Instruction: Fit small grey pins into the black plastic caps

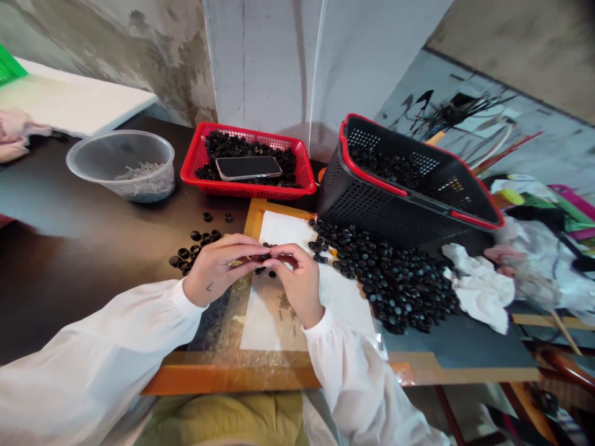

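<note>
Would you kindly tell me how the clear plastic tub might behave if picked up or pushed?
The tub is probably light, as small pale pieces fill only part of it. Its see-through wall looks thin, so it may flex. Wider at the rim than the base, it might tip if pushed high up.

A rectangular smartphone with a dark screen (248, 167) lies face up. A crumpled white wad (481, 285) lies at right. At left, a bright green object (8, 67) appears on a flat white slab (88, 96) before a stained grey wall (153, 46).

Black caps (404, 285), white paper (344, 303), black basket (367, 201) (its rim (376, 179) red)
</note>
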Action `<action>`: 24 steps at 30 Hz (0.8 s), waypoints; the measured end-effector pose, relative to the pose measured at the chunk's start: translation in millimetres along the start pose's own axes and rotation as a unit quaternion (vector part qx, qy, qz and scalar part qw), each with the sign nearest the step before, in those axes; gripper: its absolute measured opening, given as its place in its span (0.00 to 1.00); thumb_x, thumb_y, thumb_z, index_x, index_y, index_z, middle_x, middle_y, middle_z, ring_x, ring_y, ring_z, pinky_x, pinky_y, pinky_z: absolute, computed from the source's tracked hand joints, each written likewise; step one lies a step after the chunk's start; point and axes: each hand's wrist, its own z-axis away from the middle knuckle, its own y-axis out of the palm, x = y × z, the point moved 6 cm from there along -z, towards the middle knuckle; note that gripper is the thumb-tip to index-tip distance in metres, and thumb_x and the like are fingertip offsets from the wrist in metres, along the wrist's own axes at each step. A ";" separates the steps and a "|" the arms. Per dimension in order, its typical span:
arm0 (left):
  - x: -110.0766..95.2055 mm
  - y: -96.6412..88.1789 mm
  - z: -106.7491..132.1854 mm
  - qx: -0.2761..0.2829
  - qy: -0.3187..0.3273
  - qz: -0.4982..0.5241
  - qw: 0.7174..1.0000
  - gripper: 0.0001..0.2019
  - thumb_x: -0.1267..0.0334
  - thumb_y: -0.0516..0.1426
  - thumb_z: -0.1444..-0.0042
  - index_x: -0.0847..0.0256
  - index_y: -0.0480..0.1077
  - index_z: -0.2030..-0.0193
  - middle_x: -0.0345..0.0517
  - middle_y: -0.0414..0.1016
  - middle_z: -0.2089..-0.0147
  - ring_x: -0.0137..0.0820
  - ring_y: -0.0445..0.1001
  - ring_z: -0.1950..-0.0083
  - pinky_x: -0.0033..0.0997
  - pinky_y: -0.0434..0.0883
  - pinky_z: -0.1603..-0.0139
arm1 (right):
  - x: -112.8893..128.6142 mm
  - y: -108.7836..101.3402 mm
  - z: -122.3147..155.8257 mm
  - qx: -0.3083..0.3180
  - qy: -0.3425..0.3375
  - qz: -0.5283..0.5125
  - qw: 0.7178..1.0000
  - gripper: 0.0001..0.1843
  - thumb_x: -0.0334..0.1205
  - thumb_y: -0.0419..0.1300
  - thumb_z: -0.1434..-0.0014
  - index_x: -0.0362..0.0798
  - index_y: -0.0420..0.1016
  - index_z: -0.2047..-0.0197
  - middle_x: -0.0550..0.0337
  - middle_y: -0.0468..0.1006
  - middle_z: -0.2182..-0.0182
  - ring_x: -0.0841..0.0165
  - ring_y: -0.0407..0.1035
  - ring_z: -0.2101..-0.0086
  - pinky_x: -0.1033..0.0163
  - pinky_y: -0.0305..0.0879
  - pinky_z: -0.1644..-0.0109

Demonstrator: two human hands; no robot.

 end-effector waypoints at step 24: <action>21.2 6.3 20.6 -0.104 -0.138 0.135 0.976 0.11 0.59 0.70 0.48 0.54 0.83 0.58 0.46 0.84 0.56 0.33 0.81 0.55 0.29 0.80 0.56 | -3.4 4.3 0.2 -0.010 0.053 -0.138 0.989 0.18 0.38 0.73 0.51 0.54 0.82 0.54 0.64 0.83 0.66 0.68 0.77 0.64 0.62 0.77 0.54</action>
